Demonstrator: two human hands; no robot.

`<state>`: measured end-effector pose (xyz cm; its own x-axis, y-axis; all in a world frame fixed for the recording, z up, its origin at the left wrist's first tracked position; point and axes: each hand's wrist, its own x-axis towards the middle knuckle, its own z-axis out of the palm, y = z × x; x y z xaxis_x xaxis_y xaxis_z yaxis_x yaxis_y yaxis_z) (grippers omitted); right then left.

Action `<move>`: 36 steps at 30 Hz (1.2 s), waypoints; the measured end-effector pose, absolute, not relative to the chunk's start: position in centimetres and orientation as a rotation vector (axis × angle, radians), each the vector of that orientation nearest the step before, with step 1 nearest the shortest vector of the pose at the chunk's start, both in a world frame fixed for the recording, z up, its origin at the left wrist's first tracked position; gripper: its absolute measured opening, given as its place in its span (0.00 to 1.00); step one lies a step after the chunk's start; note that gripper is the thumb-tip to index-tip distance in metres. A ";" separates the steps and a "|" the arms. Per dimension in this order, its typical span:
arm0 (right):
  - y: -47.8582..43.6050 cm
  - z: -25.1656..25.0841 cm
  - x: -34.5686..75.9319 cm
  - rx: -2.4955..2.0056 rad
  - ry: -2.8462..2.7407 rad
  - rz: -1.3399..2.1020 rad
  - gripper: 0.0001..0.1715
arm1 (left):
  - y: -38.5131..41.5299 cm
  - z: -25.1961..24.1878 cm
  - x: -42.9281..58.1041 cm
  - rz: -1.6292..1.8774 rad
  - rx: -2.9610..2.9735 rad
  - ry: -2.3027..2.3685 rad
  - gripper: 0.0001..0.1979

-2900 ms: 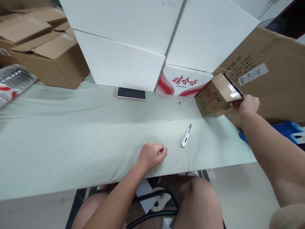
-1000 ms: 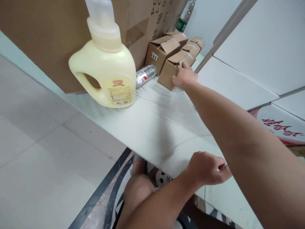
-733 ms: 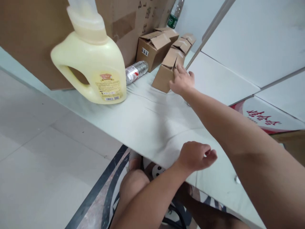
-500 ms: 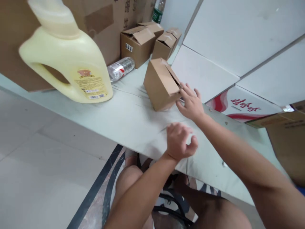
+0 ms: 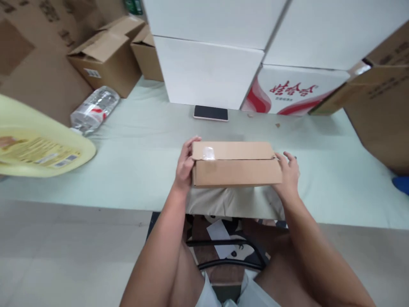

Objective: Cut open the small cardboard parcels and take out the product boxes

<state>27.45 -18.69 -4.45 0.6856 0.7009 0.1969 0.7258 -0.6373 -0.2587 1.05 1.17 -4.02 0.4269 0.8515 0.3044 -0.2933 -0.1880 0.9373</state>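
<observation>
A small brown cardboard box (image 5: 236,172) is between my two hands, near the front edge of the covered table. Its long side faces me, and a piece of clear tape shows at the left of its upper edge. My left hand (image 5: 184,166) grips the box's left end, with fingers bent around the corner. At the right end, my right hand (image 5: 288,172) is closed on the box, its fingertips partly hidden behind it. Beyond the box, a dark-screened phone (image 5: 211,113) lies flat against the white cartons.
White cartons (image 5: 207,72) are stacked along the back. On the left are a yellow detergent jug (image 5: 38,140), a clear plastic bottle (image 5: 96,110) on its side and an open-flapped cardboard box (image 5: 105,59). A large brown carton (image 5: 380,115) stands at right.
The cardboard box has come from the back left to in front of me and been turned lengthwise. My left hand has moved onto it, and both hands now hold its ends. The view has swung right.
</observation>
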 end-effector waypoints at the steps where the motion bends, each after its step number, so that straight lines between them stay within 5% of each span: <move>1: -18.8 -4.4 28.0 -2.607 -1.044 -0.112 0.33 | 1.1 -3.8 1.2 1.127 1.365 0.533 0.32; 7: -20.8 -4.4 30.4 -2.702 -0.908 0.053 0.31 | 1.0 -3.0 1.1 1.181 1.330 0.568 0.36; 15: -19.7 -2.4 31.4 -2.237 -0.744 0.362 0.28 | -0.5 -2.4 2.3 1.346 1.263 0.681 0.21; 23: -18.1 -1.6 30.6 -1.510 -0.457 0.651 0.20 | -1.9 -2.0 4.9 1.317 1.158 0.668 0.24; 30: -17.1 -1.2 31.7 -1.214 -0.300 0.679 0.37 | -4.5 -1.9 3.3 1.194 1.257 0.751 0.27; 36: -16.9 -0.9 32.3 -1.287 -0.304 0.568 0.26 | -6.1 -1.5 2.1 1.213 1.345 0.694 0.34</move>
<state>32.29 -16.93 -0.92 0.8261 0.5551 -0.0973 -0.2271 0.1700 -0.9589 2.11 -6.07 -1.51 0.2937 0.9209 0.2564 -0.2454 -0.1866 0.9513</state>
